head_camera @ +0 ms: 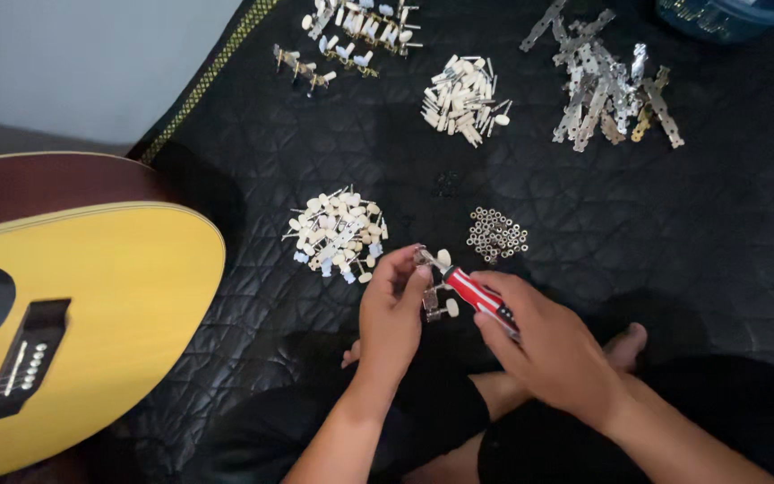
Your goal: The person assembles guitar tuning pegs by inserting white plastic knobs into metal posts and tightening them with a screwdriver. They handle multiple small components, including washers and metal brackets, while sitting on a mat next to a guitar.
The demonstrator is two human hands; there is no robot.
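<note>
black quilted mat (638, 224), left hand (393, 318) pinching tuner assembly (434, 285), right hand (548, 345) angling screwdriver (479, 295)

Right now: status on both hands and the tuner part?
Left hand pinching tuner assembly. Right hand gripping red-striped screwdriver, tip at the assembly. Washer pile and knob pile close ahead, not obstructing.

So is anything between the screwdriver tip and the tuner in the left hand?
Nothing visible. The left hand holds the tuner up over the lap, and the red screwdriver in the right hand already reaches it. The piles of pegs and washers lie farther out on the black mat.
</note>
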